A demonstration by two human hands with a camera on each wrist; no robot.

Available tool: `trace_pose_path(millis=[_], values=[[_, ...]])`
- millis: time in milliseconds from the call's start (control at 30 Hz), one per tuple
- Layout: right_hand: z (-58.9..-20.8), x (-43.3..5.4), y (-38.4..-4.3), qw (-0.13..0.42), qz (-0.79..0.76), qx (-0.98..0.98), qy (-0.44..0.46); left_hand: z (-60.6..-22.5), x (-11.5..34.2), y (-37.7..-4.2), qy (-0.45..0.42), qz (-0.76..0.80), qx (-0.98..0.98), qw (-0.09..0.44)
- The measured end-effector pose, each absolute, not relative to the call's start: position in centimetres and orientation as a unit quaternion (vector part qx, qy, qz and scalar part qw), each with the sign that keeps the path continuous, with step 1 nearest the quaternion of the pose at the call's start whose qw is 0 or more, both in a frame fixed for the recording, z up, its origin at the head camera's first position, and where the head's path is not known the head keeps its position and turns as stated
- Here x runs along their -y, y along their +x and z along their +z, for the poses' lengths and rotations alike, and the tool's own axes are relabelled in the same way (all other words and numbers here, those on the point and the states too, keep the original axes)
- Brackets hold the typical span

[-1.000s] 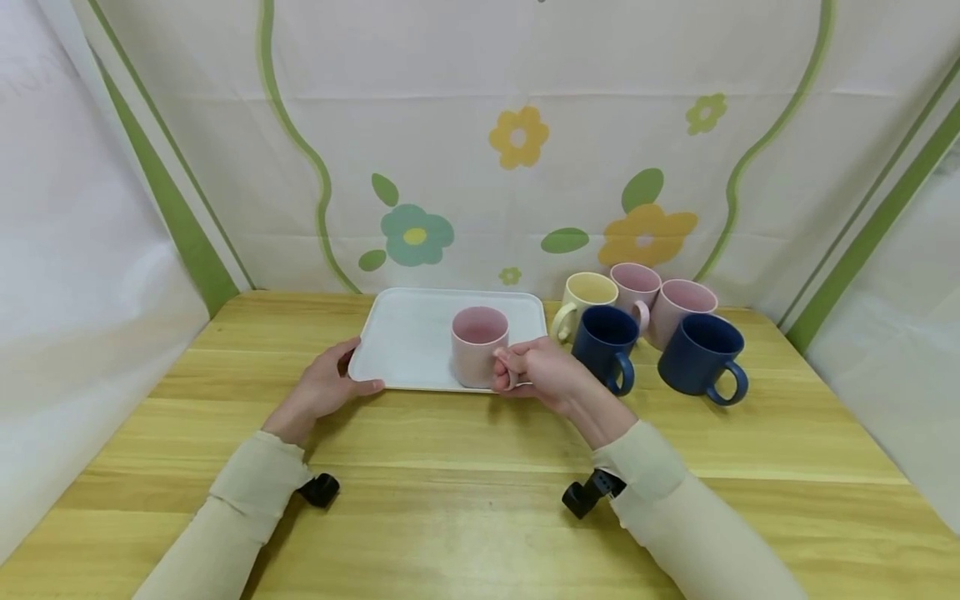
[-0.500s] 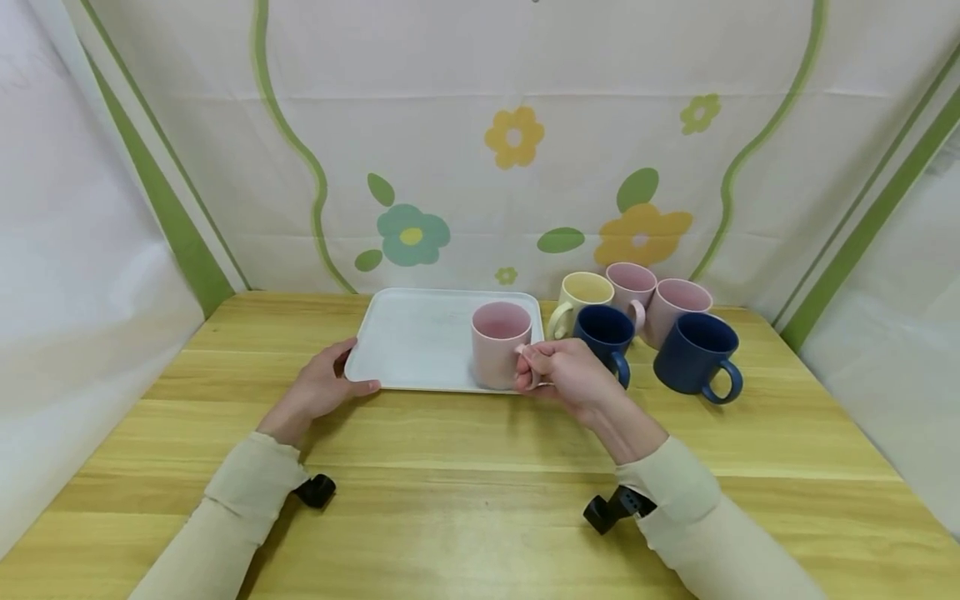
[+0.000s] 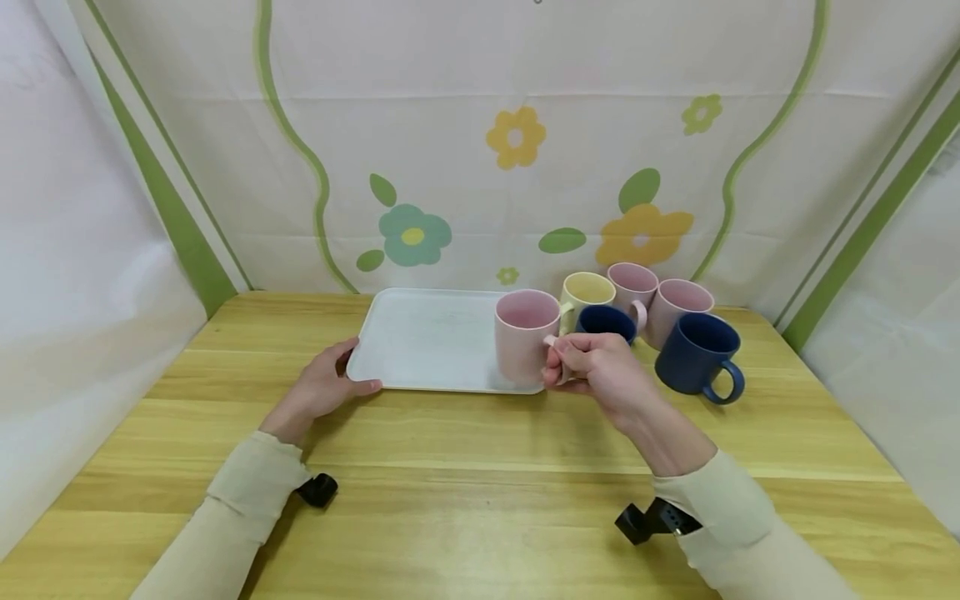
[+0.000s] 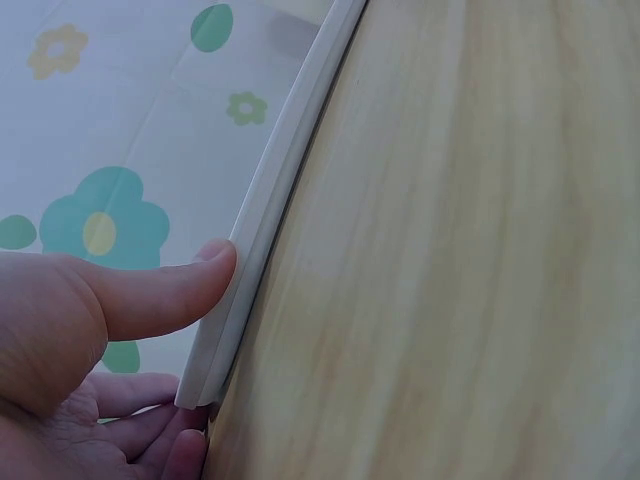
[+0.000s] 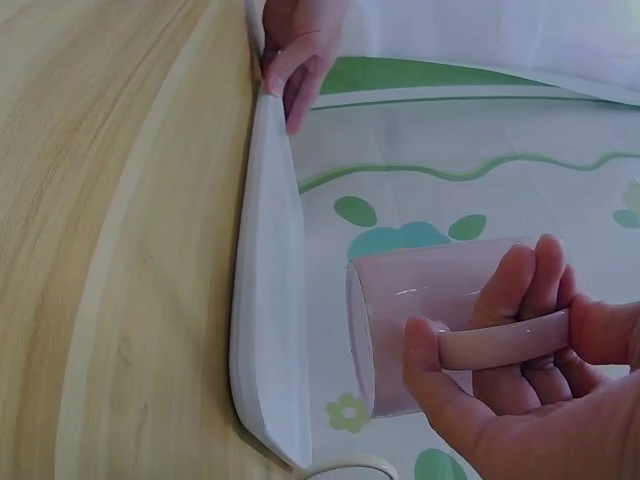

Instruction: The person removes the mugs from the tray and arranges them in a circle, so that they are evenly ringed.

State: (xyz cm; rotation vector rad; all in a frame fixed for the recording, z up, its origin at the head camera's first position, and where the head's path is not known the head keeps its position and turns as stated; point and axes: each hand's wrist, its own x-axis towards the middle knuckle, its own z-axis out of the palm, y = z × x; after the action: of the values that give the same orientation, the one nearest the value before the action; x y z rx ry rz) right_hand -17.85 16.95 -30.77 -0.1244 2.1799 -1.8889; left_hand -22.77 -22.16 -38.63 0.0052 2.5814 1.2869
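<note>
My right hand (image 3: 603, 375) holds a pink mug (image 3: 521, 346) by its handle (image 5: 505, 342), the fingers curled through it and the thumb against it. The mug is upright, raised above the right end of a white rectangular tray (image 3: 423, 342); a gap shows between mug and tray in the right wrist view. At the tray's front left corner, my left hand (image 3: 318, 387) grips the rim. The left wrist view shows the thumb (image 4: 170, 295) against the tray's front edge (image 4: 265, 230), with the other fingers around the corner, partly hidden.
Right of the tray several mugs stand close together: a yellow mug (image 3: 588, 290), a pink mug (image 3: 632, 279), another pink mug (image 3: 681, 298), a dark blue mug (image 3: 606, 321) partly behind my right hand, and another blue mug (image 3: 693, 358). A patterned curtain (image 3: 450, 150) backs the wooden table (image 3: 420, 492).
My right hand has carried the pink mug rightward across the tray and lifted it, and the mug now partly covers the tray's right end. My left hand has stayed at the tray's corner.
</note>
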Motion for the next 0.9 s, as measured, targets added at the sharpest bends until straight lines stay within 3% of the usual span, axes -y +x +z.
trace_pose_path(millis=[367, 900], values=[[-29.2, -20.9, -15.7, 0.082, -0.691, -0.714, -0.080, -38.9, 22.5, -22.8, -0.001, 0.439, -0.889, 0.127], [-30.5, -28.3, -14.6, 0.043, -0.768, -0.629, -0.110, -38.8, 22.6, -22.5, -0.002, 0.444, -0.886, 0.130]])
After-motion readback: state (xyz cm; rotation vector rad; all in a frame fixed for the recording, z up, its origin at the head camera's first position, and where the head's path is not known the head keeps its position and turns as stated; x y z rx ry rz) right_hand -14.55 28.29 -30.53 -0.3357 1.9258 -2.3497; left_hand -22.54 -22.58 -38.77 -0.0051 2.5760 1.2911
